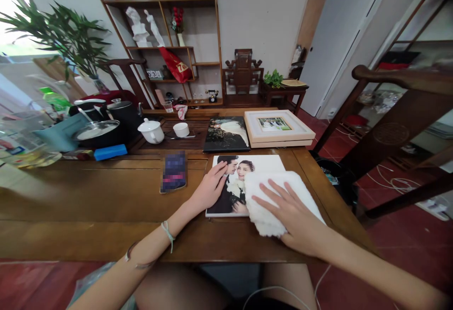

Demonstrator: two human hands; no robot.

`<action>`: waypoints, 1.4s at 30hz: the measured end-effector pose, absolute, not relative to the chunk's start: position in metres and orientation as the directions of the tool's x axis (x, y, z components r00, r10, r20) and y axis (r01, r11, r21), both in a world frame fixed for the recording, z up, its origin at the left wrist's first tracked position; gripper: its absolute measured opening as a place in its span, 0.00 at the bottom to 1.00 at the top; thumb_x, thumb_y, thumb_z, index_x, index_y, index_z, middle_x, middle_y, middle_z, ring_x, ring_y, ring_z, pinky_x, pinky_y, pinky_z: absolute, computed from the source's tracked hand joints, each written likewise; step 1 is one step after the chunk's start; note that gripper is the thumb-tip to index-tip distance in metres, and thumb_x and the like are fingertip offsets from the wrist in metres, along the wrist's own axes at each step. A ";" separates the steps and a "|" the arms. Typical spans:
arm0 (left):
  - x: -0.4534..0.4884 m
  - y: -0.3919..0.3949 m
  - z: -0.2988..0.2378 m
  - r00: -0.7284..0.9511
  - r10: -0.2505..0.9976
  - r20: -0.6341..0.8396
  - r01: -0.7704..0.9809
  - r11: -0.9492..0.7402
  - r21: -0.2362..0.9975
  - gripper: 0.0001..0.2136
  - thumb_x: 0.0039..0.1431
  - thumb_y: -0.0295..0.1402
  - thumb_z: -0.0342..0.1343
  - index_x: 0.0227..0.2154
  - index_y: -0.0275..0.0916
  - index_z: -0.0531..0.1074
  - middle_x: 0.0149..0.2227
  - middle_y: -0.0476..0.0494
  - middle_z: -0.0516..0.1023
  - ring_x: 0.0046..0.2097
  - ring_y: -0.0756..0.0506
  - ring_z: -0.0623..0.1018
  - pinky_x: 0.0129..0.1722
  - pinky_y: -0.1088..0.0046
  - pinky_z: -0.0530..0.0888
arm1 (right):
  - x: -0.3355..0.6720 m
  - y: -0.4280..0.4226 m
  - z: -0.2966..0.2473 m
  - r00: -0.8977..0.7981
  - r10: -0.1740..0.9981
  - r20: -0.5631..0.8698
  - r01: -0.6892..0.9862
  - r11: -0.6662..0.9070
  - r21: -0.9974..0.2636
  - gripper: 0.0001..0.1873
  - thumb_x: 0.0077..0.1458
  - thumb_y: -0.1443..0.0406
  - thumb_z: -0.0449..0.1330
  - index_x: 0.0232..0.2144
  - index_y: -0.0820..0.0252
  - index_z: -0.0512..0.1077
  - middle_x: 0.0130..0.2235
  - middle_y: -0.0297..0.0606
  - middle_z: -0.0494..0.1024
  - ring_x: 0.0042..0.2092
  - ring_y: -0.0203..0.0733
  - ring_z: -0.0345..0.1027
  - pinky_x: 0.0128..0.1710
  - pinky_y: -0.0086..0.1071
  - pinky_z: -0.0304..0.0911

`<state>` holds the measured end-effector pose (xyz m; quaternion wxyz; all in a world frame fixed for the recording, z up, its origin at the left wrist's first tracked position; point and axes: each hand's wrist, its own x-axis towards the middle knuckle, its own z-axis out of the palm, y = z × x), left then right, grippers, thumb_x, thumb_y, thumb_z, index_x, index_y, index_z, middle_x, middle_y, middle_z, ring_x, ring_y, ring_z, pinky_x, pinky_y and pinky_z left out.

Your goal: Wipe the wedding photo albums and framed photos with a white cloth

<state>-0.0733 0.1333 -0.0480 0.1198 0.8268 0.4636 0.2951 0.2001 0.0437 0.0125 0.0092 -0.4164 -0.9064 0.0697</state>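
A large photo print of a couple lies flat near the front edge of the wooden table. My left hand rests flat on its left edge, fingers spread. A white fluffy cloth covers the print's right half. My right hand lies flat on the cloth with fingers stretched out, pressing it onto the print.
A phone lies left of the print. Behind it are a dark photo album and a framed picture. A tea tray with white teapot, cup, kettles and blue box sits left. A wooden chair stands right.
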 end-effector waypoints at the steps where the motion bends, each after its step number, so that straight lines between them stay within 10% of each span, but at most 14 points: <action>1: -0.073 0.133 -0.048 0.400 0.834 0.381 0.693 -0.547 0.469 0.19 0.69 0.35 0.40 0.58 0.37 0.64 0.63 0.36 0.63 0.65 0.41 0.62 0.64 0.55 0.60 | 0.200 0.057 0.011 -0.655 0.755 -0.017 0.751 0.648 -0.126 0.52 0.37 0.76 0.54 0.66 0.52 0.51 0.69 0.44 0.47 0.69 0.59 0.30 0.64 0.62 0.33; 12: -0.074 0.133 -0.046 0.405 0.841 0.360 0.690 -0.539 0.483 0.20 0.68 0.34 0.41 0.59 0.37 0.64 0.64 0.36 0.62 0.65 0.41 0.62 0.64 0.55 0.60 | 0.186 0.156 0.008 -0.622 0.777 0.098 0.768 0.629 -0.120 0.34 0.56 0.64 0.55 0.64 0.57 0.56 0.68 0.46 0.52 0.69 0.58 0.37 0.64 0.60 0.37; 26: -0.071 0.133 -0.050 0.380 0.851 0.364 0.706 -0.520 0.480 0.19 0.69 0.35 0.40 0.58 0.36 0.64 0.63 0.34 0.62 0.65 0.41 0.62 0.63 0.55 0.62 | 0.176 0.011 0.031 -0.672 0.708 -0.217 0.740 0.656 -0.151 0.55 0.35 0.76 0.57 0.67 0.54 0.48 0.70 0.50 0.41 0.68 0.66 0.23 0.62 0.65 0.33; 42: -0.070 0.131 -0.044 0.392 0.853 0.343 0.699 -0.519 0.491 0.19 0.68 0.34 0.41 0.58 0.36 0.64 0.63 0.35 0.63 0.65 0.41 0.62 0.64 0.56 0.61 | 0.156 0.158 0.016 -0.579 0.815 0.029 0.809 0.579 -0.106 0.38 0.53 0.67 0.54 0.66 0.57 0.53 0.68 0.51 0.50 0.68 0.64 0.38 0.61 0.64 0.39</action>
